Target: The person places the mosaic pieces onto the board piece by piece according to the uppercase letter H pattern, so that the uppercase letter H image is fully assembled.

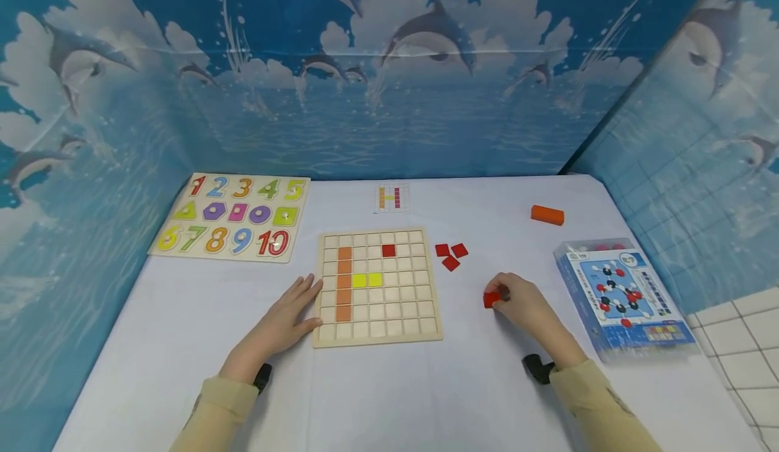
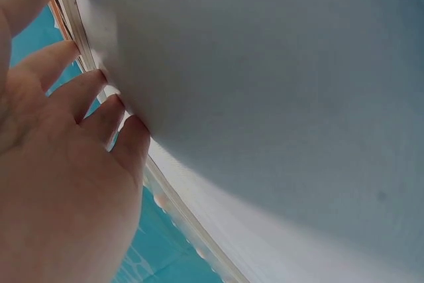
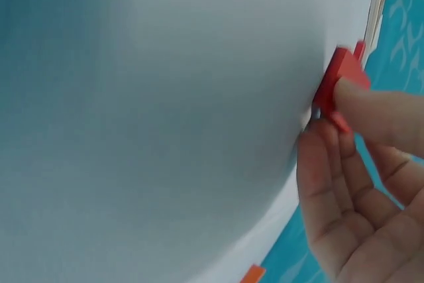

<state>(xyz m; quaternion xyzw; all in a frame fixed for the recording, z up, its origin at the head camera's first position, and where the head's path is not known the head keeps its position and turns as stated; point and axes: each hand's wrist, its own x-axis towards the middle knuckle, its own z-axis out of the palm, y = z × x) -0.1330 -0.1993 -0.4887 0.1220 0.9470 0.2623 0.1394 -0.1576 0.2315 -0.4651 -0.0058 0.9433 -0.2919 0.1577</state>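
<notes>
My left hand [image 1: 292, 308] rests against the left edge of a wooden grid board [image 1: 377, 342], its fingers [image 2: 89, 87] spread along that edge. On the board stand a column of orange tiles [image 1: 343, 283], two yellow tiles [image 1: 367, 280] and one red tile [image 1: 388, 250]. Right of the board, my right hand [image 1: 517, 300] pinches another red tile [image 3: 341, 77] between thumb and fingers, low over the white tablecloth. Three loose red tiles [image 1: 451, 263] lie between this hand and the board.
A small pattern card [image 1: 392, 198] lies behind the board. At the back left is a number-and-shape puzzle board [image 1: 228, 218]. An orange block [image 1: 548, 215] and a boxed molecule set [image 1: 627, 296] sit on the right. Dolphin-print curtains [image 1: 389, 120] surround the table.
</notes>
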